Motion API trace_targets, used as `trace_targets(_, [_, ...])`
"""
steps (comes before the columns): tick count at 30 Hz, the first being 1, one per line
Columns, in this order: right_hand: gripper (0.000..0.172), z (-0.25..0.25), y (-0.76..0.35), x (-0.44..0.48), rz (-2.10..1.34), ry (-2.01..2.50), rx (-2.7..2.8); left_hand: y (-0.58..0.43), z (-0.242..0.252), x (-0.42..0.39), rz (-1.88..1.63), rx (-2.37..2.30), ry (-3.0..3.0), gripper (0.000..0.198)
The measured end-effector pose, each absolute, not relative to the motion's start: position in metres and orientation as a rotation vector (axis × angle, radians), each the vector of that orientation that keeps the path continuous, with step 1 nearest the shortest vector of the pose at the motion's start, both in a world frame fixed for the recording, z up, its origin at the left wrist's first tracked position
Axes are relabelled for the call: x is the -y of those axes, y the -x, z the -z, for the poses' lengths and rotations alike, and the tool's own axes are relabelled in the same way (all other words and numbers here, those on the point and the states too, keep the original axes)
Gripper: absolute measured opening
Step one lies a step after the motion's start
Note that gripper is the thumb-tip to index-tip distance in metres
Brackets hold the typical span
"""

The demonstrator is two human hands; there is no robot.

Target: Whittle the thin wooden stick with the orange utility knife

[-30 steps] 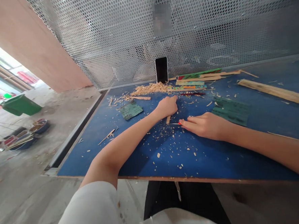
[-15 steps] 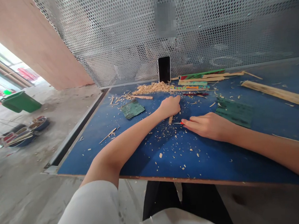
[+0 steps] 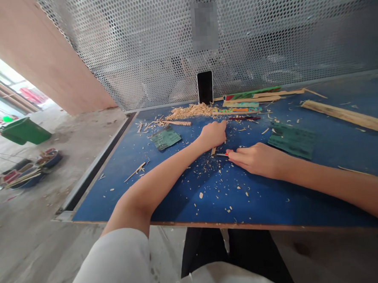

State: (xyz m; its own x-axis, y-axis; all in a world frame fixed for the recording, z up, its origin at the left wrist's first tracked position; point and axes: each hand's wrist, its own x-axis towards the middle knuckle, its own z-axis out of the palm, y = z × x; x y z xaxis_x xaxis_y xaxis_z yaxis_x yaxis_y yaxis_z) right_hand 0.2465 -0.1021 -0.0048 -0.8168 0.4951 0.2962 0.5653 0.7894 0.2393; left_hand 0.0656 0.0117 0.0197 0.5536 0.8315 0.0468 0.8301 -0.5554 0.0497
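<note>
My left hand (image 3: 213, 134) is closed on a thin wooden strip (image 3: 213, 151) and presses it to the blue tabletop (image 3: 176, 193); the strip's near end sticks out below the fingers. In my right hand (image 3: 252, 158) is a small craft knife (image 3: 222, 155) with a red part by the fingertips. Its blade points left and reaches the strip's near end; whether it touches the wood I cannot tell. The rest of the knife is hidden by my fingers. Small wood chips (image 3: 201, 195) lie scattered below both hands.
Wood shavings (image 3: 192, 111) are heaped before an upright phone (image 3: 205, 88) against the perforated metal screen (image 3: 157, 45). Green sandpaper sheets (image 3: 165, 138) (image 3: 293, 140) lie on either side. Wooden strips (image 3: 253, 100) and a plank (image 3: 347, 116) rest at the back and right.
The knife tip has come left to the strip's near end. My left hand keeps its hold on the strip. The whole view has shifted slightly.
</note>
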Motion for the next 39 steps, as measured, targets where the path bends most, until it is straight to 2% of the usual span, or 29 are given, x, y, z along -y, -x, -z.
trace_targets(9, [0.040, -0.006, -0.228, 0.109, 0.489, 0.978, 2.814, -0.068, -0.026, -0.006, -0.062, -1.436, -2.788, 0.045])
trace_targets(17, [0.037, -0.002, -0.227, 0.111, 0.408, 1.012, 2.783, -0.065, -0.026, -0.015, -0.024, -1.561, -2.700, 0.037])
trace_targets(28, [0.030, 0.010, -0.247, 0.104, 0.640, 0.884, 2.615, -0.066, -0.022, -0.019, -0.079, -1.568, -2.690, 0.035])
trace_targets(34, [0.029, 0.007, -0.240, 0.103, 0.551, 0.892, 2.645, -0.067, -0.021, -0.017, -0.116, -1.595, -2.638, 0.033])
trace_targets(39, [0.030, 0.002, -0.245, 0.100, 0.339, 0.907, 2.598, -0.064, -0.015, -0.023, -0.205, -1.583, -2.545, 0.031])
